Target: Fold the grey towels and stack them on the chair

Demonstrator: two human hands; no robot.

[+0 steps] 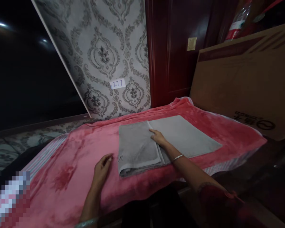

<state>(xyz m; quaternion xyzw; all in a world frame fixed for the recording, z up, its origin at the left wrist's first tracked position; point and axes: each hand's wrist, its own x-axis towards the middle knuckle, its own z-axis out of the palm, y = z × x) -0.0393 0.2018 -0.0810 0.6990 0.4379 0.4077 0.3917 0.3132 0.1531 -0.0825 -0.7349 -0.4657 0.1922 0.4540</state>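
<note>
A grey cloth (139,145) lies folded on a pink-red plush blanket (83,164). Its left part is doubled over in darker grey layers, and a smoother, paler part extends to the right. My right hand (158,138) rests on the cloth by the edge of the folded-over layer, index finger stretched out and the other fingers partly bent. Just left of the cloth, my left hand (102,167) is over the blanket, holding nothing, with its fingers loosely curved and the thumb apart from them.
Behind the blanket is a patterned wall with a paper label (118,83) reading 277. A large dark screen (33,69) leans at the left. To the right stand a dark red door (178,63) and a big cardboard box (242,82), with a plastic bottle (238,25) behind it.
</note>
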